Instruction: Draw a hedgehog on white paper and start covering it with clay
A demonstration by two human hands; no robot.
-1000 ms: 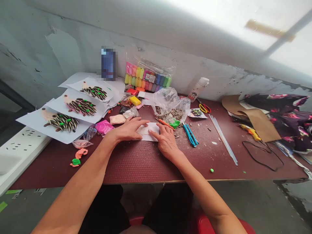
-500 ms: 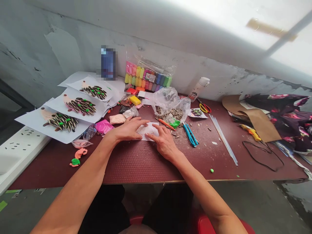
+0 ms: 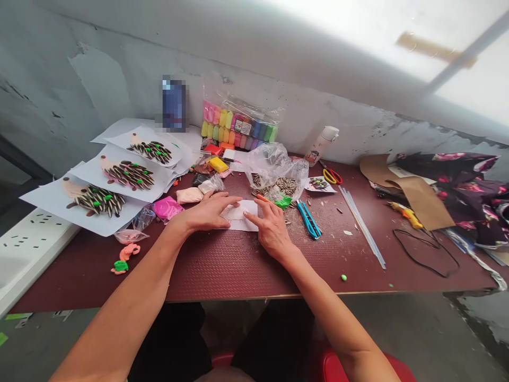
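A small white sheet of paper (image 3: 243, 224) lies on the table between my hands, with a faint drawn outline on it. My left hand (image 3: 209, 212) rests at its left edge, thumb and fingers apart. On the right edge lies my right hand (image 3: 272, 228), its thumb stretched over the paper and its fingers spread. Just beyond the right fingers is an orange pen (image 3: 263, 198), partly hidden by them. Sunflower seeds (image 3: 284, 185) spill from a clear plastic bag (image 3: 270, 159) behind it. A blue utility knife (image 3: 308, 218) lies to the right.
Three papers with seed-covered hedgehogs (image 3: 127, 174) lie at left by a power strip (image 3: 35, 233). Clay packs (image 3: 238, 124) stand against the wall. Scissors (image 3: 332, 176), glue sticks (image 3: 361, 228), a bottle (image 3: 323, 144) and a glue gun (image 3: 407, 213) with its cord are at right.
My right hand has shifted slightly right on the paper, uncovering more of it and hiding more of the orange pen. My left hand stays at the left edge. The view has moved slightly.
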